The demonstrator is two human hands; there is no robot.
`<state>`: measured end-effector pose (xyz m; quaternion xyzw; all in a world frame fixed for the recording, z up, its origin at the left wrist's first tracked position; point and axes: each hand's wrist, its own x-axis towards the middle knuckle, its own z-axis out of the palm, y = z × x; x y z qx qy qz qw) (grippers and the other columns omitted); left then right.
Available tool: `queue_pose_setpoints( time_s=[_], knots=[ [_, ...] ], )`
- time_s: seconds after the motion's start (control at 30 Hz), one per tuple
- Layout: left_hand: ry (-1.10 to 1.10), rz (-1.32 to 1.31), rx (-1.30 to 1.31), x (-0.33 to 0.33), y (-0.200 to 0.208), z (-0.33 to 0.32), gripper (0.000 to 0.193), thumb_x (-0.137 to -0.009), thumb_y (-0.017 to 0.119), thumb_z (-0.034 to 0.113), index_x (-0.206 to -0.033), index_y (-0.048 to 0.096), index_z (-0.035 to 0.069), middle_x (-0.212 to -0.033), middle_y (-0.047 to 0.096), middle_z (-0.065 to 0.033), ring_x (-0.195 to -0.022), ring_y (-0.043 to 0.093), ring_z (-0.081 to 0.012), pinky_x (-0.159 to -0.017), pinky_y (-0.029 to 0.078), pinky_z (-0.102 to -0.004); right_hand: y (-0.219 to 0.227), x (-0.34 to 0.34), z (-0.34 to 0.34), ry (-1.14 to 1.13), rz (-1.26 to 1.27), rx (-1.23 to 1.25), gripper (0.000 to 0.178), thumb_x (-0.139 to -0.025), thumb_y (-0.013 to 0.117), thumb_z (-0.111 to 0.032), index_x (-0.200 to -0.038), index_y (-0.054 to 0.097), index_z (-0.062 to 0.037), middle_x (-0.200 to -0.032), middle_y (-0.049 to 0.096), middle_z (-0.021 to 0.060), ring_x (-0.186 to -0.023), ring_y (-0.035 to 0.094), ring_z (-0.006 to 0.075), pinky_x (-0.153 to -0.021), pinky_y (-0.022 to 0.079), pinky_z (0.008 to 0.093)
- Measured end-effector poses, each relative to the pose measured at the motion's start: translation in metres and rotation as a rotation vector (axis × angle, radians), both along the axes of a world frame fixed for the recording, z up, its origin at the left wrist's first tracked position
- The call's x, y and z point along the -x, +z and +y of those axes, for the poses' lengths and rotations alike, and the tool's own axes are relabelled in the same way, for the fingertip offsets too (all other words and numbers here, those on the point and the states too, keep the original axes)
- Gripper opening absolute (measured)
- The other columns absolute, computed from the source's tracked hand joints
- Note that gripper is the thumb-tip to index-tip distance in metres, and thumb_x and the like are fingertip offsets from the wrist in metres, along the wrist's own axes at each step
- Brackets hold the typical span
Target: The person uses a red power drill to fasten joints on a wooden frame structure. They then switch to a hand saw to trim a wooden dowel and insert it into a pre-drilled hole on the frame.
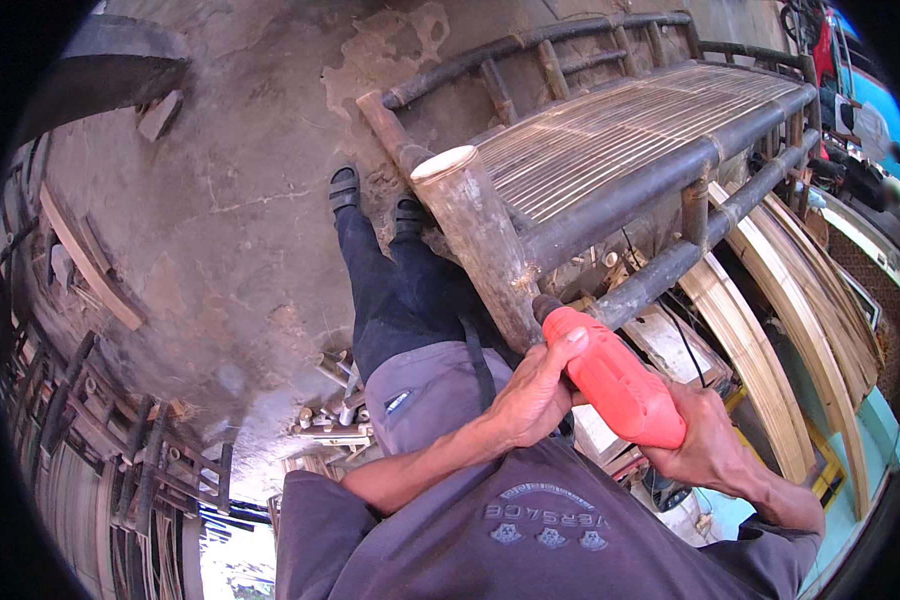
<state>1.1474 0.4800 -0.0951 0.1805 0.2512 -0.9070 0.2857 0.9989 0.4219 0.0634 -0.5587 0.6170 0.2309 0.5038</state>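
A red power drill is held in both hands, its black chuck up against the thick bamboo post at the corner of a bamboo bench. My right hand is wrapped round the drill's rear and handle. Toward its front, my left hand grips the body, thumb on top. The bit is not visible, so I cannot tell how deep it sits in the wood. Dark bamboo rails and a slatted seat make up the bench, which stretches away to the right.
Long curved wooden strips lean at the right, below the bench's side. Dark bamboo frames are stacked at the lower left. A curved plank lies on the concrete floor. Small items crowd a low stand beside me.
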Motion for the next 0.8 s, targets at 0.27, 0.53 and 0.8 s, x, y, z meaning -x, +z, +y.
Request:
queue_pose_setpoints(
  time_s=[0.27,0.53,0.8],
  knots=[
    [-0.005,-0.002,-0.015,0.004,-0.007,0.001,0.047,-0.094,0.055,0.043,-0.121,0.050,0.005,-0.116,0.059,-0.0091,-0.109,0.057,-0.0209,-0.096,0.047,-0.0418,-0.003,-0.006,-0.002,-0.079,0.032,-0.035,0.047,-0.068,0.065,-0.011,-0.113,0.058,-0.0011,-0.086,0.065,0.0222,-0.079,0.064,0.0393,-0.072,0.051,0.0426],
    [-0.021,-0.016,-0.032,0.006,-0.014,-0.001,0.048,-0.093,0.057,0.045,-0.121,0.049,0.006,-0.120,0.056,-0.0085,-0.114,0.054,-0.0206,-0.101,0.043,-0.0431,-0.008,-0.005,-0.009,-0.065,0.050,-0.065,0.046,-0.071,0.061,-0.012,-0.116,0.057,-0.0044,-0.087,0.064,0.0240,-0.083,0.061,0.0440,-0.074,0.049,0.0463],
    [-0.030,0.005,0.028,0.007,0.016,0.004,0.050,-0.094,0.055,0.045,-0.126,0.047,0.008,-0.126,0.055,-0.0088,-0.117,0.053,-0.0211,-0.105,0.040,-0.0426,0.027,-0.004,-0.007,-0.047,0.053,-0.086,0.041,-0.069,0.060,-0.012,-0.110,0.058,-0.0034,-0.088,0.064,0.0241,-0.084,0.060,0.0447,-0.077,0.048,0.0463]
  ],
)
